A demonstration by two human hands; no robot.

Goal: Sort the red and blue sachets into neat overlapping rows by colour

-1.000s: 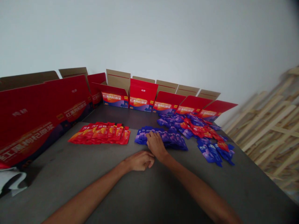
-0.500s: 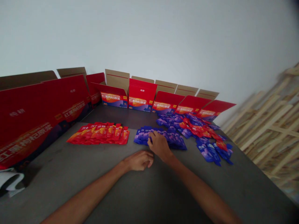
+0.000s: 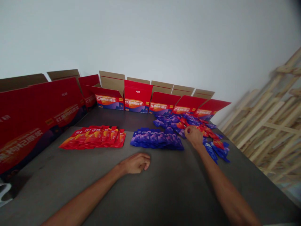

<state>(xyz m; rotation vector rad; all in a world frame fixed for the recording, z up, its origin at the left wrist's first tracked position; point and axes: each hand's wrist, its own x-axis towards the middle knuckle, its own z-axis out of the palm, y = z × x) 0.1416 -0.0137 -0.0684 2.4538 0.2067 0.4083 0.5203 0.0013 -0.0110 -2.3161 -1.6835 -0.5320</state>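
My left hand (image 3: pixel 137 163) rests on the grey table with its fingers curled and nothing visible in it, just in front of a row of overlapping blue pouches (image 3: pixel 156 138). My right hand (image 3: pixel 194 135) is over the front of a mixed pile of blue and red pouches (image 3: pixel 207 129); its fingers are curled, and whether they hold a pouch cannot be made out. Left of the blue row lies a row of overlapping red pouches (image 3: pixel 94 137).
Open red cartons (image 3: pixel 137 99) line the back of the table (image 3: pixel 164 194). Larger red cartons (image 3: pixel 42 116) stand along the left side. A white object (image 3: pixel 5 193) lies at the left edge. Wooden slatted frames (image 3: pixel 270 125) stand beyond the right edge.
My right hand has moved right, from the blue row to the mixed pile. My left hand remains curled on the table. The view has shifted slightly.
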